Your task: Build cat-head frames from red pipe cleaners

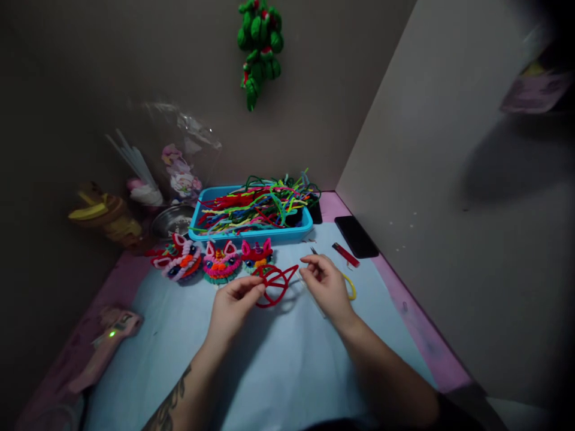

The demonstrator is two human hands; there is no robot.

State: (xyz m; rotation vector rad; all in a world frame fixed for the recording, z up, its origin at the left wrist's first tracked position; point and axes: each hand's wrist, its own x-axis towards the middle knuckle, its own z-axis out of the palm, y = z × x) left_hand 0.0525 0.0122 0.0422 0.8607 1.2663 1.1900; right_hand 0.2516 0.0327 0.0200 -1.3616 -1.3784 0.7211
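Note:
My left hand (233, 302) pinches a red pipe cleaner (275, 284) bent into loops, holding it just above the pale blue table cover (278, 365). My right hand (326, 286) is to the right of the loops, fingers curled around a small metal tool (314, 251) whose tip sticks out past the fingers. A yellow loop (351, 286) lies under the right hand's far side.
A blue tray (251, 233) of mixed coloured pipe cleaners stands behind the hands. Three finished fuzzy animal faces (220, 262) lie before it. A black phone (356, 236) and red lighter (345, 254) lie at right, a pink glue gun (105, 344) at left. Walls close in behind and right.

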